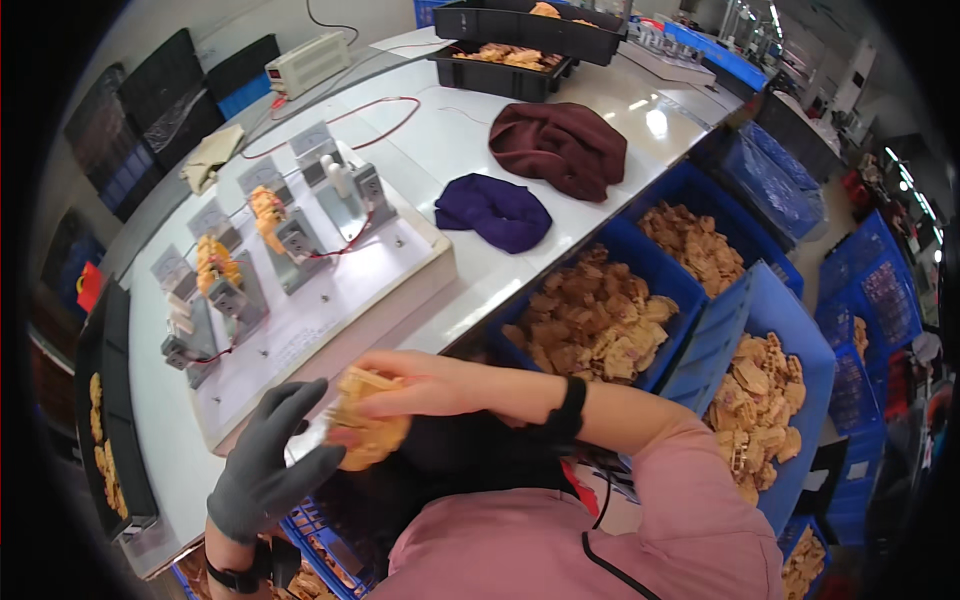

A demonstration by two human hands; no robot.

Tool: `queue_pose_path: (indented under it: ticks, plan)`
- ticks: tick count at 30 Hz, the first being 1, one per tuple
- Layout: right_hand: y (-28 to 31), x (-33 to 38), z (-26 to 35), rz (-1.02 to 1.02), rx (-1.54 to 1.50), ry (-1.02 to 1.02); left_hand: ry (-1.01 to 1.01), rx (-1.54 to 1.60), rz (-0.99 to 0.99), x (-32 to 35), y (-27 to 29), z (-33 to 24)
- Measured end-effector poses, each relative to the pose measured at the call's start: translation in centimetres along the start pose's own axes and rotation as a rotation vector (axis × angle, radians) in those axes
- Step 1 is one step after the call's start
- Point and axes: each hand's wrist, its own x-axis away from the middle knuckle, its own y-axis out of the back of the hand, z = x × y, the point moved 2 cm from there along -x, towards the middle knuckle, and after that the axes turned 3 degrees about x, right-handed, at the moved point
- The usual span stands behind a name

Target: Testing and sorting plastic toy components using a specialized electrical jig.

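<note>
In front of my body, my right hand (415, 383) grips a tan plastic part (372, 440), its fingers wrapped over the top. The part's exact kind is hard to make out; it looks like a moulded housing. My left hand (268, 462), in a grey glove, is beside the part with thumb and fingers apart, and nothing shows in it. Just beyond both hands stands a white fixture board (340, 330) with several grey stations and small meters. Orange-tan parts sit in two middle stations, one part (217, 265) nearer and another part (268, 212) farther back.
Blue bins (690, 300) full of tan parts stand along the table's right side. A purple cloth (495, 212) and a maroon cloth (560, 150) lie on the white table. Black trays (500, 72) are at the back, another black tray (140, 500) at the left. A power supply (310, 62) stands behind.
</note>
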Motion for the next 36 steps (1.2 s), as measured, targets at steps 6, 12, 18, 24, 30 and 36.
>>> queue_pose_path:
  ticks: [6, 12, 18, 24, 30, 36]
  plan:
    - [13.7, 19.7, -5.2, -0.312, -0.109, -0.920, 0.070, -0.147, -0.663, 5.0, 3.6, 8.2]
    - [26.8, 38.4, -2.7, -1.823, 0.881, -0.769, 0.277, -0.012, -0.972, 9.4, 5.6, 19.2]
    - [30.0, 39.1, -2.7, -1.820, 1.285, -0.736, 0.141, -0.037, -0.928, 10.7, 4.5, 25.2]
    - [23.0, 24.6, -1.9, -1.323, 0.699, -0.420, 0.180, 0.107, -0.848, 10.6, 3.4, 26.3]
    - [9.3, 7.7, 7.3, -0.610, 0.425, -0.247, 0.192, -0.144, -0.928, 9.6, 2.5, 22.2]
    - [1.1, -5.3, 8.1, -0.252, 0.864, 0.162, 0.228, -0.185, -0.944, 8.2, 2.8, 18.6]
